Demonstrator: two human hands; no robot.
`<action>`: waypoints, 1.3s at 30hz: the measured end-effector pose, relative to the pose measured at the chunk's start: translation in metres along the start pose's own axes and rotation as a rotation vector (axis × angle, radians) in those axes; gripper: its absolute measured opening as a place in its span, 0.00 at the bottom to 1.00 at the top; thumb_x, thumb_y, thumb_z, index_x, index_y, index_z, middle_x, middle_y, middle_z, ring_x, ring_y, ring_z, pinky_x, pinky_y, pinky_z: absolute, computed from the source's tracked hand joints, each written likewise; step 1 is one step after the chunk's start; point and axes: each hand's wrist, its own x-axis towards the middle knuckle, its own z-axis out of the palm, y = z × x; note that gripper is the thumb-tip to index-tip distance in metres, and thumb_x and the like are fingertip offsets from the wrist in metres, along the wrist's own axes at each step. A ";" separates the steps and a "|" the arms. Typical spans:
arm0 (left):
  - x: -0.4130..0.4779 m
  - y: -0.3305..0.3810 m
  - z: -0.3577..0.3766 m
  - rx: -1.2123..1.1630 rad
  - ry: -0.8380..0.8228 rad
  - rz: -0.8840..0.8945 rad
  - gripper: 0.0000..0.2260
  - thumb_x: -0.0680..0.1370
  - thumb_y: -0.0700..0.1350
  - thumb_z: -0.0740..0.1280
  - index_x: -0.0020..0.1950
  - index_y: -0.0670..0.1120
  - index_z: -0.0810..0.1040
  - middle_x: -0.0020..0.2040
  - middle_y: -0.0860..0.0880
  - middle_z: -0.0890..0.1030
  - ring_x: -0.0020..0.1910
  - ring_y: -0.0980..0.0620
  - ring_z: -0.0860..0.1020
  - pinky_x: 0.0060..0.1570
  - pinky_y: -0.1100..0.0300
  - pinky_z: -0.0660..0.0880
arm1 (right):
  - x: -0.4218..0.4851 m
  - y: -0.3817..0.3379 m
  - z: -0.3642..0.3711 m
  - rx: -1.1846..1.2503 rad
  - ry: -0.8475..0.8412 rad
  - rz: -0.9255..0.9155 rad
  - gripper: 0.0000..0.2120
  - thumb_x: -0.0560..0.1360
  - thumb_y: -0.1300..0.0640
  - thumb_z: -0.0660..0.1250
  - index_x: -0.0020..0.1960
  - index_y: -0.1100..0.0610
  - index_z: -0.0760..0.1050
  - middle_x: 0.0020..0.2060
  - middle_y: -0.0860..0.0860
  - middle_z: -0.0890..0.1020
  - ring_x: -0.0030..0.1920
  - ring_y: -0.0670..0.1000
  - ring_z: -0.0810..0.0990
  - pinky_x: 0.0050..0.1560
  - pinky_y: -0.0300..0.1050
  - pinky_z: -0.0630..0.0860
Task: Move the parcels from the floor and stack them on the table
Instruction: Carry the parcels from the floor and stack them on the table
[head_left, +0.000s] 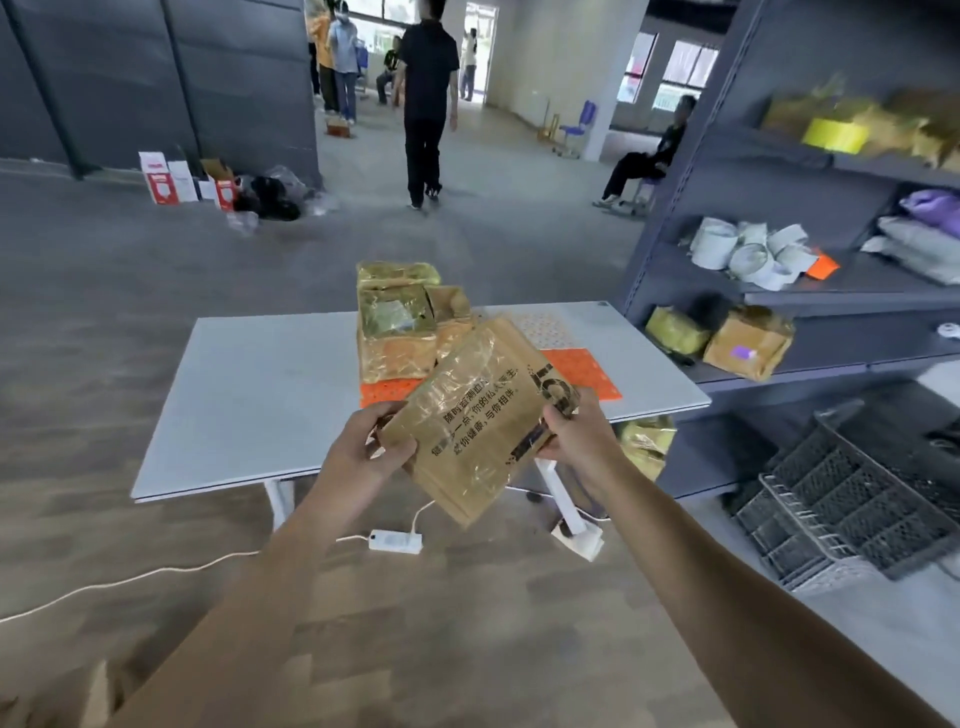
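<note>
Parcel (480, 421) in the air between both my hands, short of the table (260, 395), tilted, printed face up. My left hand (363, 452) curls round the near-left corner; my right hand (576, 441) pinches the right edge. Two hands because it is flat and wide and would likely flop in one. Brown card, glossy tape over it, black lettering. Taped boxes (400, 327) already stacked on the table on an orange mat (582, 374); this one probably goes on them.

Daylight's pouring in from windows (688, 62) way beyond the fingers (558, 418), parcel (483, 415) between them is glaring, edges are bending, blurring.
</note>
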 end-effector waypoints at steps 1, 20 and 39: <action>0.020 -0.002 0.002 0.016 -0.023 0.015 0.20 0.74 0.37 0.71 0.64 0.47 0.74 0.60 0.48 0.77 0.58 0.54 0.76 0.64 0.55 0.71 | 0.013 -0.010 0.001 0.017 0.016 0.005 0.13 0.74 0.51 0.66 0.56 0.45 0.66 0.52 0.54 0.80 0.49 0.58 0.83 0.50 0.62 0.80; 0.282 0.011 0.080 0.124 0.035 0.087 0.11 0.79 0.45 0.66 0.60 0.54 0.76 0.48 0.58 0.80 0.47 0.58 0.78 0.46 0.60 0.75 | 0.259 -0.075 -0.024 0.308 -0.026 0.030 0.14 0.81 0.53 0.61 0.66 0.53 0.66 0.59 0.59 0.78 0.41 0.58 0.84 0.37 0.50 0.81; 0.531 0.027 0.176 0.059 0.171 -0.252 0.28 0.76 0.66 0.59 0.72 0.54 0.68 0.65 0.50 0.76 0.60 0.46 0.76 0.63 0.45 0.72 | 0.555 -0.102 -0.074 -0.177 -0.134 -0.125 0.13 0.82 0.44 0.55 0.55 0.54 0.68 0.44 0.50 0.75 0.41 0.46 0.73 0.39 0.45 0.68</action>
